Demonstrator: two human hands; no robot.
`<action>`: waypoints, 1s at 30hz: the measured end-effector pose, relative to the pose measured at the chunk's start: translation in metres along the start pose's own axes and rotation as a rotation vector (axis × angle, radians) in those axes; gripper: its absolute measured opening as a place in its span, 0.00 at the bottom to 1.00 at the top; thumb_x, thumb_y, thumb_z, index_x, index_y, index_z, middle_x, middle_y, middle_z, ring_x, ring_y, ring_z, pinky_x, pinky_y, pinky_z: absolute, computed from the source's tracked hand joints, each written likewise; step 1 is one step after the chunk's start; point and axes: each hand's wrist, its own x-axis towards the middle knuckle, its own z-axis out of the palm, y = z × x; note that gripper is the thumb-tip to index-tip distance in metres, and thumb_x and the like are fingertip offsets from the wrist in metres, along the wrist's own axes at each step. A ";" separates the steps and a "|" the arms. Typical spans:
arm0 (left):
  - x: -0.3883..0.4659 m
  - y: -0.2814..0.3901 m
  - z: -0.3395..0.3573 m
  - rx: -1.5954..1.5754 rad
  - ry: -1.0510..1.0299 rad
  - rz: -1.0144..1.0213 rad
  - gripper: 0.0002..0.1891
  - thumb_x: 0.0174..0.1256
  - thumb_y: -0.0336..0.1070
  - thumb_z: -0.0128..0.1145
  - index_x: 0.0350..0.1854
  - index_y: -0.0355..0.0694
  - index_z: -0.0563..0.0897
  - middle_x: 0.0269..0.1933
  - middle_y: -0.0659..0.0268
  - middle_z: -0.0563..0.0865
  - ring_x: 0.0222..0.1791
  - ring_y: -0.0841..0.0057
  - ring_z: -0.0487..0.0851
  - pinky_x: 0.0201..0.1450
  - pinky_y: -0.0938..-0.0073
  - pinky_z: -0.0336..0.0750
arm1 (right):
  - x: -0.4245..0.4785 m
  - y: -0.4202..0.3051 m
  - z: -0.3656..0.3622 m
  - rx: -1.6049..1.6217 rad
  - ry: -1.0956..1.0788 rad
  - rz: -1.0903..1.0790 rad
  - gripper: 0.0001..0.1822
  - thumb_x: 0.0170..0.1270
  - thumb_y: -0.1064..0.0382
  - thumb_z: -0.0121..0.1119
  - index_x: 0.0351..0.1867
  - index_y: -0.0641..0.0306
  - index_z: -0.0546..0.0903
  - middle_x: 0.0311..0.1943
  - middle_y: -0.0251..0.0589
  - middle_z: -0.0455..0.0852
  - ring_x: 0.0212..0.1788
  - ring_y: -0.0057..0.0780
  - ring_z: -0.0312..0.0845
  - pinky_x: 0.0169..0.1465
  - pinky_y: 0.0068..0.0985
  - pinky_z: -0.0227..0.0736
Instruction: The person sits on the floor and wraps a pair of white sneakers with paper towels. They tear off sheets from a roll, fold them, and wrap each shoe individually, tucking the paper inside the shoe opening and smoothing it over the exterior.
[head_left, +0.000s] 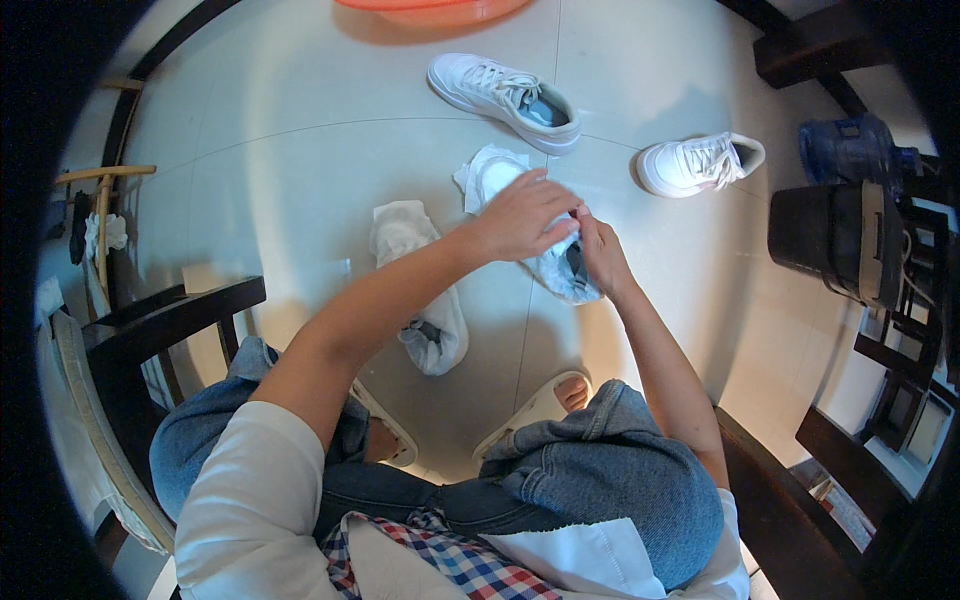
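Note:
A shoe covered in white tissue paper (495, 176) stands on the tiled floor before me. My left hand (525, 217) lies across its upper, with thumb and fingers on the paper. My right hand (606, 255) holds its right side near the opening, and the fingertips of both hands meet there. What they pinch is partly hidden. To the left rests a second paper-covered shoe (439, 345), its middle hidden by my left forearm. A white sheet of paper (585, 551) with a serrated edge lies on my lap.
Beyond my hands is a bare white lace-up sneaker (487, 86); another white sneaker (686, 166) stands to the right. An orange basin (442, 11) shows at the far edge. At right are a black bin (814, 232) and a blue water jug (847, 146). A dark wooden stool (187, 307) stands left.

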 end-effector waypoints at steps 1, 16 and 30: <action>0.000 -0.001 0.001 0.029 -0.010 0.000 0.13 0.64 0.42 0.53 0.45 0.41 0.79 0.47 0.59 0.82 0.52 0.62 0.77 0.63 0.56 0.62 | 0.000 0.000 0.000 -0.005 -0.008 0.016 0.31 0.74 0.43 0.35 0.41 0.72 0.80 0.30 0.52 0.82 0.35 0.38 0.76 0.45 0.31 0.70; 0.002 -0.005 0.007 0.095 0.015 0.052 0.13 0.66 0.43 0.49 0.42 0.41 0.79 0.40 0.61 0.82 0.45 0.63 0.77 0.56 0.61 0.65 | -0.001 -0.001 0.000 -0.037 0.014 0.023 0.31 0.74 0.45 0.35 0.32 0.74 0.77 0.23 0.56 0.78 0.28 0.40 0.72 0.41 0.35 0.68; -0.009 -0.043 -0.021 0.055 0.190 -0.219 0.13 0.66 0.36 0.50 0.48 0.38 0.79 0.51 0.56 0.81 0.54 0.57 0.75 0.59 0.58 0.66 | 0.004 0.010 0.002 -0.037 -0.025 -0.025 0.30 0.74 0.45 0.33 0.55 0.70 0.77 0.47 0.61 0.82 0.53 0.50 0.77 0.59 0.30 0.66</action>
